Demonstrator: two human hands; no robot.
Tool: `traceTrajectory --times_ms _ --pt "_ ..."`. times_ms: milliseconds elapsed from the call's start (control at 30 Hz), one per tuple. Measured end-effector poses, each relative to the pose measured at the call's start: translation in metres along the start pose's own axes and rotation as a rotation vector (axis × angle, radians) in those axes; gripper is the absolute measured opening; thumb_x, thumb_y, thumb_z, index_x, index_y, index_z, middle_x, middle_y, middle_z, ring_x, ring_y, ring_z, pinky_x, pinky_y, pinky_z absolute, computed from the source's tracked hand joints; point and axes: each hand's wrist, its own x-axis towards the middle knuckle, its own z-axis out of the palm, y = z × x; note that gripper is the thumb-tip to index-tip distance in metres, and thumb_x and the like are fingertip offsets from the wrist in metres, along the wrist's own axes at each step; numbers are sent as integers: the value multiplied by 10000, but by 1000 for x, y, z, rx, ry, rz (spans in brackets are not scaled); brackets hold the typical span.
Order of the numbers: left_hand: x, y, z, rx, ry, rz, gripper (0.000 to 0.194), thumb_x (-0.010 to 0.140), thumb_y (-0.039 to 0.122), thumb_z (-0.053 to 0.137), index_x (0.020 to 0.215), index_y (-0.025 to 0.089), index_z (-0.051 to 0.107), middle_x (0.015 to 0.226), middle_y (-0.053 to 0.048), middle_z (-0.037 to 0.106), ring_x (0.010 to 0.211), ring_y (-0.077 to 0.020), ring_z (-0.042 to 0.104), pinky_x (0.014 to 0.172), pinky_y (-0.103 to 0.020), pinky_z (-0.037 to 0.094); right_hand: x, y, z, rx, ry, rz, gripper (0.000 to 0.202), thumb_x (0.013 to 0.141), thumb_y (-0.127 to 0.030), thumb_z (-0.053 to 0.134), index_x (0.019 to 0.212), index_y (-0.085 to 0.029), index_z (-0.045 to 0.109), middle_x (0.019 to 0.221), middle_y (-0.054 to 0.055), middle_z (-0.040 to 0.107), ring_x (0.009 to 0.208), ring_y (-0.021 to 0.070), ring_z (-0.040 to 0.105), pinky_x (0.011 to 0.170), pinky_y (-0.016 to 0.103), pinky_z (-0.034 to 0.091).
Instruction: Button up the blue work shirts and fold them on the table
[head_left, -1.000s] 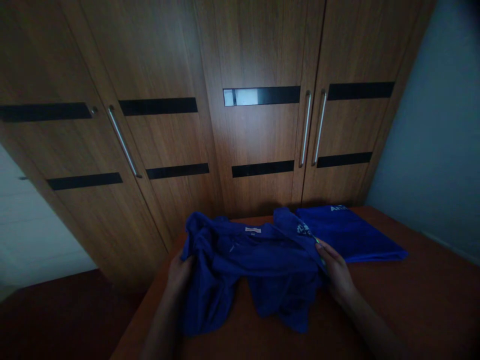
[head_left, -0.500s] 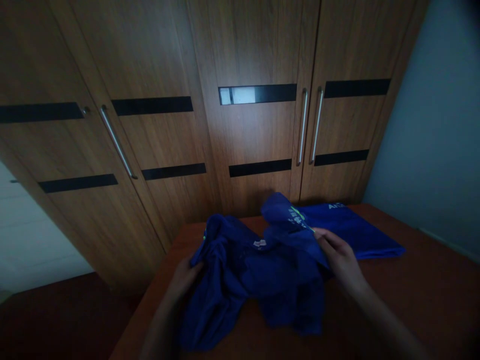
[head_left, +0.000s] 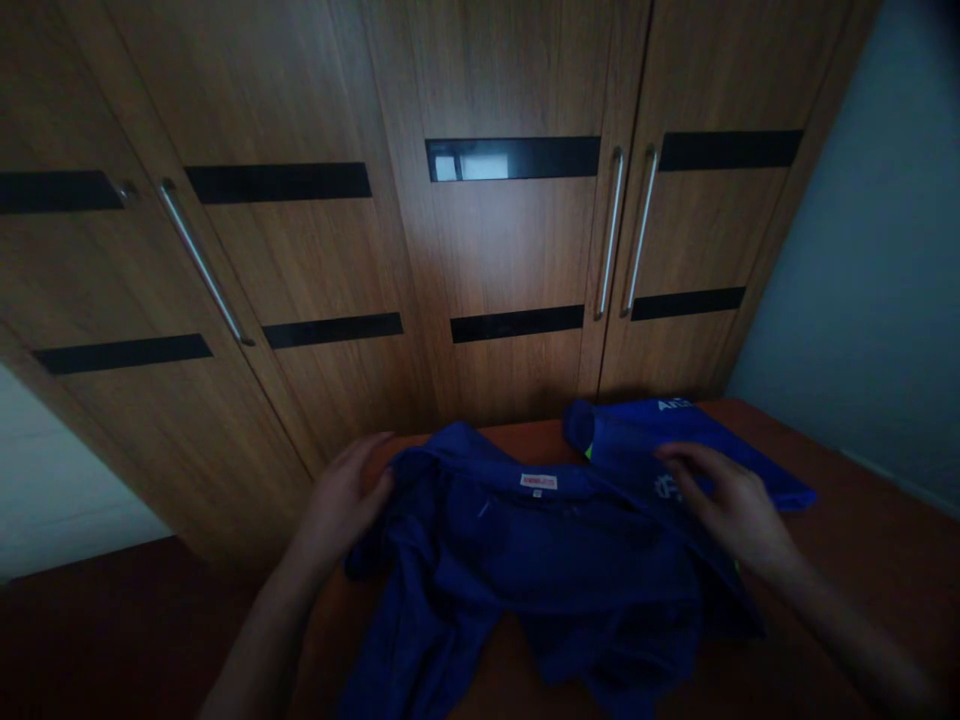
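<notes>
A dark blue work jacket (head_left: 562,550) lies spread and rumpled on the reddish-brown surface, its white collar label (head_left: 538,482) facing up. My left hand (head_left: 341,500) is at the jacket's left shoulder, thumb and fingers apart, the thumb by the cloth. Over the right front panel, which bears a pale printed logo, is my right hand (head_left: 731,500); its fingers are bent, with a gap between thumb and forefinger and no cloth visibly pinched. Beyond that panel rests a folded brighter blue garment (head_left: 750,455) with white lettering, partly covered by the jacket.
Behind the reddish-brown surface (head_left: 847,530) stands a wooden wardrobe (head_left: 517,240) with black strips and long metal handles (head_left: 611,235). A pale blue-grey wall (head_left: 862,300) borders the right side. White panelling (head_left: 67,470) shows at the left.
The jacket's right front panel has come down and outward to the right, and the collar is spread wider. Both hands have loosened from the cloth; the left has moved up to the shoulder.
</notes>
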Motion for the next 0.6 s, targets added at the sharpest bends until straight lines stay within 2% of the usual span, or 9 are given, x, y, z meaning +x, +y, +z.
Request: traceTrajectory --times_ms 67,133,200,267,333,433,533,600 --pt "26 26 18 98 -103 148 422 837 319 473 1233 198 558 1271 -73 585 1198 -247 505 1053 -379 342 17 -27 15 -77 -230 -154 320 883 -400 433 1099 -254 619 1118 60 670 986 240 633 867 361 478" --pt "49 42 40 222 -238 199 382 834 288 499 1200 225 588 1251 -79 593 1189 -268 503 1049 -419 321 27 -40 31 -227 -388 -247 346 853 -378 486 1146 -244 611 1130 74 662 986 257 627 836 374 477" --pt "65 44 59 311 -342 183 340 825 256 520 1148 232 623 1206 -103 612 1166 -299 515 1030 -463 312 31 -37 42 -366 -477 -287 342 810 -293 517 1124 -221 630 1076 91 675 960 270 630 811 381 468" --pt "73 36 70 335 -411 164 267 825 244 521 1042 217 674 1108 -129 647 1091 -318 562 969 -467 356 32 -26 45 -441 -520 -284 317 770 -204 508 1048 -213 660 1011 89 686 924 266 637 790 372 457" --pt "75 24 73 307 -476 175 220 837 270 517 936 215 705 993 -123 677 977 -303 615 878 -420 415 32 -12 40 -463 -537 -248 276 762 -189 499 973 -223 674 968 79 689 879 258 643 745 359 451" --pt "72 11 68 229 -609 238 205 830 368 554 873 249 715 892 -61 702 843 -240 645 762 -317 449 34 0 23 -463 -559 -170 189 795 -267 505 863 -235 678 856 64 690 771 246 645 652 336 431" --pt "64 5 64 162 -722 296 196 780 421 617 839 262 713 833 -18 710 751 -202 643 673 -261 450 37 2 4 -382 -578 -168 207 837 -345 507 785 -242 679 766 45 677 690 210 623 620 311 401" --pt "58 5 64 142 -759 312 201 750 426 646 849 264 711 825 -11 710 731 -199 643 639 -253 448 38 0 -7 -267 -628 -194 225 841 -403 531 757 -252 675 734 23 668 662 189 606 609 294 386"
